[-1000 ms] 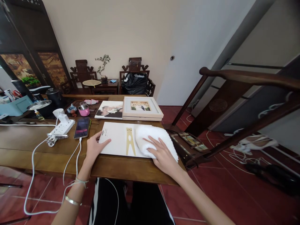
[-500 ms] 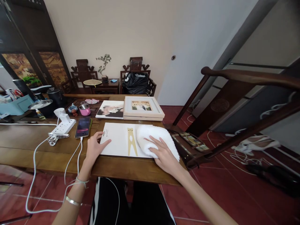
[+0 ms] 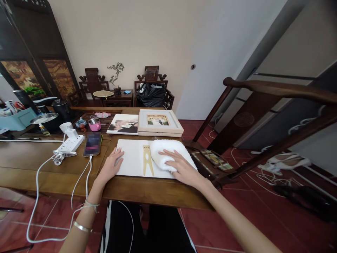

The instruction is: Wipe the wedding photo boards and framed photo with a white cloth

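A thin white rectangular board [image 3: 130, 160] lies flat on the wooden table. On it is a flat yellowish forked piece [image 3: 147, 163] with an animal-like head at its top and two long legs; I cannot tell whether it is loose or fixed. My left hand [image 3: 112, 163] lies over the board's left edge, fingers spread. A fluffy white cloth [image 3: 160, 144] covers the board's right part and hangs past its right side. My right hand [image 3: 181, 168] lies palm down on this cloth with its fingers stretched apart, pressing into the pile.
Behind the board sit a picture panel [image 3: 123, 124] and a framed photo [image 3: 160, 123]. To the left are a phone [image 3: 92, 144] on a white cable, a power strip [image 3: 71, 142] and a pink cup [image 3: 94, 124]. A dark wooden chair [image 3: 237, 123] stands at the right.
My right hand and the cloth have shifted slightly up and left over the board. My left hand has moved up along the left edge, covering the small print there.
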`<state>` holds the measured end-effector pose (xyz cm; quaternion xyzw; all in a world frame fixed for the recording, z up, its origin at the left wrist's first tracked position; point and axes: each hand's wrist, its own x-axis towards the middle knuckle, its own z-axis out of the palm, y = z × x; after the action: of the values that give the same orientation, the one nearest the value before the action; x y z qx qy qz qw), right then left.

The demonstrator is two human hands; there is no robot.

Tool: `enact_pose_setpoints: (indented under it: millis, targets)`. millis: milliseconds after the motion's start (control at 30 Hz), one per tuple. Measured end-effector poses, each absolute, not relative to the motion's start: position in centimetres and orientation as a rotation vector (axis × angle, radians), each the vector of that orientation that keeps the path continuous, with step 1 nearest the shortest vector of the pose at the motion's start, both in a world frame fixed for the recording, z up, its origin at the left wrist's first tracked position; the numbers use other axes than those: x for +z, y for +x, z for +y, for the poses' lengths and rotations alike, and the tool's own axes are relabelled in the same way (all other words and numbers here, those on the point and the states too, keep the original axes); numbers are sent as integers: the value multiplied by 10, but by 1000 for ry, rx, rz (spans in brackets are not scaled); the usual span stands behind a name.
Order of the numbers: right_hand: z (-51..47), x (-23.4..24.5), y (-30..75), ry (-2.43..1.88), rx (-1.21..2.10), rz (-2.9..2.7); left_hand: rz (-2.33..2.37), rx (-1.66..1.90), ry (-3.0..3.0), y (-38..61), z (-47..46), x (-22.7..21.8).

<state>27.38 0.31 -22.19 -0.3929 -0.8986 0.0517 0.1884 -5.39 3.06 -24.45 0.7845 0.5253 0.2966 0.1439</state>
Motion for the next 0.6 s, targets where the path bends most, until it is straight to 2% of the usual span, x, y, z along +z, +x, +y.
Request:
enact_pose_setpoints:
  millis: [267,600]
  targets:
    - [41,-218,263,-1234,158,-2533,1471,789,2381,-52,32,-251]
    - [-53,-205,274,-1058,264,-2662,1516,737,2283,-51,32,-248]
